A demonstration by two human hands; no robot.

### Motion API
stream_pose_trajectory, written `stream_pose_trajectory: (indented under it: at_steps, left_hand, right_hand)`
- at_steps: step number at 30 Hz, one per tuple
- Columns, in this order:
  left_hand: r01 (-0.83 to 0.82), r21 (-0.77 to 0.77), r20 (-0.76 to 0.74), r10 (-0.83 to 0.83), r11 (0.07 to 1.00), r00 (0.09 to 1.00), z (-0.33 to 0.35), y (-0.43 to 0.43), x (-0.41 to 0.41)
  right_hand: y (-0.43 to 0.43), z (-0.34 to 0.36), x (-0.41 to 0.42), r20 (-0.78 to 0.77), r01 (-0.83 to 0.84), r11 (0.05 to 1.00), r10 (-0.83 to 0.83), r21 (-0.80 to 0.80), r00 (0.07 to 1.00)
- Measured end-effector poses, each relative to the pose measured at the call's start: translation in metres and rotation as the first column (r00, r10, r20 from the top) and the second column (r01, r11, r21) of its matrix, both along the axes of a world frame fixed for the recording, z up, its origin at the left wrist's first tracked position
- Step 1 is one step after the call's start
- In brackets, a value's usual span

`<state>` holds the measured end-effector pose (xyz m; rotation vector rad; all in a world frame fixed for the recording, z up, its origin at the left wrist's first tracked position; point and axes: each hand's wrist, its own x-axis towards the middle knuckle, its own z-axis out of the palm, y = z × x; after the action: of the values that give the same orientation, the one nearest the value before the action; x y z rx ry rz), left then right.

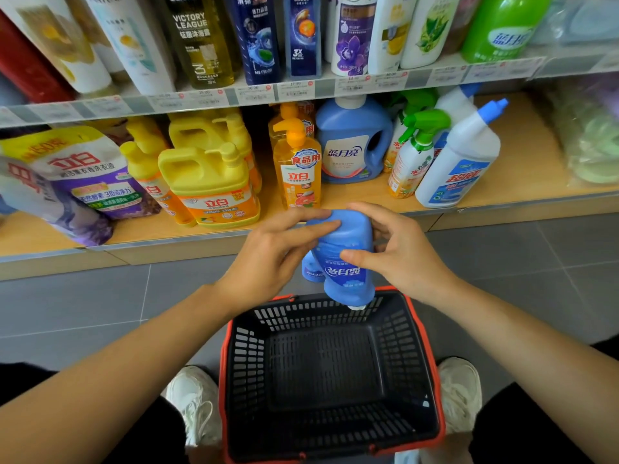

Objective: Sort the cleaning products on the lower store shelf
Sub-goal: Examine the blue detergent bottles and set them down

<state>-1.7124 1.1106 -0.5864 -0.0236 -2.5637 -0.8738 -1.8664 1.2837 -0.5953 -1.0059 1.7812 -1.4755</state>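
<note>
I hold a blue detergent bottle (345, 262) upside down, its white cap pointing into the black basket (248, 346) with a red rim. My left hand (278, 252) grips the bottle's left side, fingers reaching over its base. My right hand (395, 249) grips the right side, thumb across the label. The lower shelf (522, 162) carries yellow dish-soap jugs (207, 182), an orange pump bottle (298, 169), a larger blue detergent jug (351, 142), green-trigger spray bottles (415, 152), a white bottle with a blue cap (462, 155) and purple refill pouches (87, 175).
The upper shelf (301, 90) with price tags holds shampoo and body-wash bottles. The basket stands on the grey tiled floor (100, 296) between my two white shoes, below the shelf's front edge. Bagged green items (593, 135) lie at the lower shelf's far right.
</note>
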Motion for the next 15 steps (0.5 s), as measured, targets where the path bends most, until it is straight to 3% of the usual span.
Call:
stream_pose_trajectory:
  at_steps: [4,7,11,15]
  left_hand:
    - [-0.154,0.196,-0.058,0.168,0.968,0.984,-0.007,0.003,-0.001]
    - [-0.302,0.444,0.141,0.267,0.844,0.953,-0.014,0.006,-0.003]
    - [-0.363,0.499,0.545,0.041,0.787,0.838,-0.036,0.004,-0.004]
    - [-0.436,0.661,0.591,-0.065,0.611,0.804,-0.051,0.005,-0.002]
  right_hand:
    - [-0.002,-0.001,-0.006,0.034,-0.013,1.0,0.013,-0.002,0.999]
    - [-0.004,0.0,-0.009,0.094,0.063,0.997,-0.059,-0.037,0.994]
    - [-0.009,-0.001,-0.016,0.197,0.193,0.979,-0.177,-0.065,0.964]
    - [-0.015,-0.001,-0.021,0.339,0.31,0.949,-0.274,-0.055,0.9]
